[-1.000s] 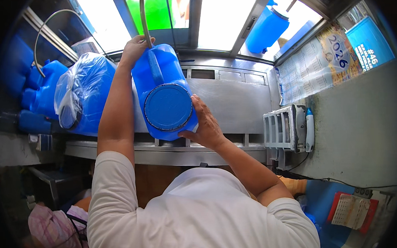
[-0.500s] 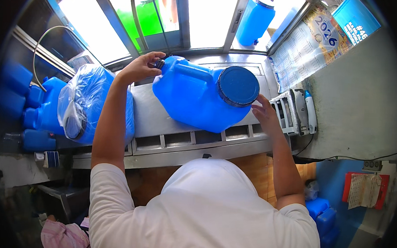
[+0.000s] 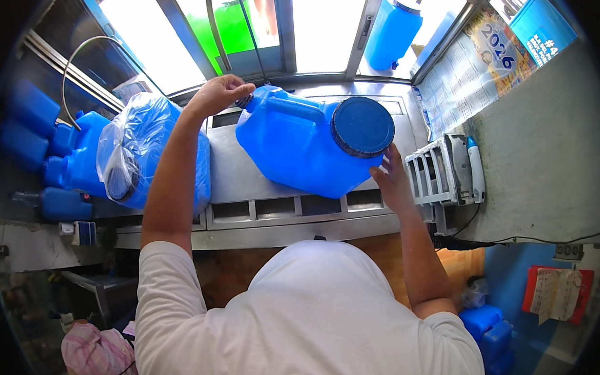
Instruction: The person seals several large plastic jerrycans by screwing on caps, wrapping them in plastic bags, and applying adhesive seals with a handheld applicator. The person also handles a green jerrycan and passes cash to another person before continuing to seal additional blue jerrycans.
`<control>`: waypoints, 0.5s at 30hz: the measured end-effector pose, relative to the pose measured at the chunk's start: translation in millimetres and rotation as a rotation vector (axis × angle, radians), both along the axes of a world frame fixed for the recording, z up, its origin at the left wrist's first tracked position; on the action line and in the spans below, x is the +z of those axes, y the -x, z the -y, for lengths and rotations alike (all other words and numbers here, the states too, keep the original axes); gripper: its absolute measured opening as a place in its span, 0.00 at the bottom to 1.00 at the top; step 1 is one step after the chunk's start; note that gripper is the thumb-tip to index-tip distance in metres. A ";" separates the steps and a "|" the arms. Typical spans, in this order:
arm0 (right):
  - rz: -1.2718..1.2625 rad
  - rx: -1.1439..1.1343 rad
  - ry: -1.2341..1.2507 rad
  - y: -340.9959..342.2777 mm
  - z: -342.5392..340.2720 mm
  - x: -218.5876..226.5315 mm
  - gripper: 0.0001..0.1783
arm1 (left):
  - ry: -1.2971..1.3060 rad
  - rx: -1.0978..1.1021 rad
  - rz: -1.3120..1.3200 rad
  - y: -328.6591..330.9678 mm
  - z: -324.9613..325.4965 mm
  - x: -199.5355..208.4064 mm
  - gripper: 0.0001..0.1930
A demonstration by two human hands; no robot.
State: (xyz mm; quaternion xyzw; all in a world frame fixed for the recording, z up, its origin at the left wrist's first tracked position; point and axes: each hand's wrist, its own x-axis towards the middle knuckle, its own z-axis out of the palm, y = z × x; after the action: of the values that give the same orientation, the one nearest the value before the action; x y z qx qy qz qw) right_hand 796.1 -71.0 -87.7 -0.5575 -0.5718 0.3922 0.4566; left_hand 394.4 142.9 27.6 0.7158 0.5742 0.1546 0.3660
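Observation:
A blue plastic water jug point(image 3: 285, 142) lies on its side on the metal counter, its wide dark-blue lid point(image 3: 363, 127) facing up toward the right. At the jug's far left end, the fingers and thumb of my left hand point(image 3: 216, 96) are closed round a small dark cap point(image 3: 245, 101). My right hand point(image 3: 393, 179) is at the opposite end, thumb and curled fingers against the jug just below the wide lid. Part of those fingers is hidden behind the jug.
A plastic-wrapped blue container point(image 3: 180, 147) stands left of my left forearm, with more blue jugs point(image 3: 88, 152) beyond. A white slatted rack point(image 3: 428, 172) is right of my right hand. The metal counter point(image 3: 236, 177) has slots along its front edge, and windows rise behind it.
The whole view has shifted slightly. My left hand's fingers have come down over the small cap, and my right hand has moved in closer against the jug.

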 end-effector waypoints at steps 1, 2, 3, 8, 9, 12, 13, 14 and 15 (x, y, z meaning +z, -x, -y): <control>-0.008 -0.004 -0.007 0.6 0.0 -0.5 0.47 | 0.162 0.059 -0.208 -1.2 -6.0 1.8 0.31; -0.006 -0.004 -0.002 1.2 0.6 -0.7 0.46 | 0.237 0.089 -0.313 0.4 -7.1 1.7 0.31; -0.013 -0.004 -0.004 1.8 1.1 -0.4 0.46 | 0.314 0.089 -0.260 2.1 -8.8 2.0 0.30; -0.024 0.002 0.032 2.3 2.8 2.3 0.44 | 0.070 -0.213 0.266 17.7 0.4 -8.2 0.30; -0.031 0.007 0.059 2.3 3.0 2.0 0.44 | 0.003 -0.150 0.285 18.1 -1.2 -8.6 0.31; -0.022 -0.017 0.020 3.2 2.0 -1.4 0.44 | 0.090 0.106 -0.263 10.4 -7.6 -7.1 0.36; -0.018 -0.027 -0.001 3.5 1.7 -3.1 0.44 | 0.186 0.086 -0.256 9.0 -7.5 -5.0 0.36; -0.008 -0.031 -0.015 3.6 1.5 -4.9 0.44 | 0.223 0.041 -0.221 7.4 -6.4 -3.2 0.36; -0.006 -0.035 -0.018 3.8 1.1 -6.7 0.44 | 0.166 -0.065 -0.085 7.1 -2.0 -2.5 0.36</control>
State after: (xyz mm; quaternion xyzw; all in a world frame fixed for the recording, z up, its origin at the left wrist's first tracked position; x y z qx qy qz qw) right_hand 792.3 -72.0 -94.4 -0.5621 -0.5642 0.3807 0.4698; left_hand 387.4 144.9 25.1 0.7071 0.5765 0.0639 0.4044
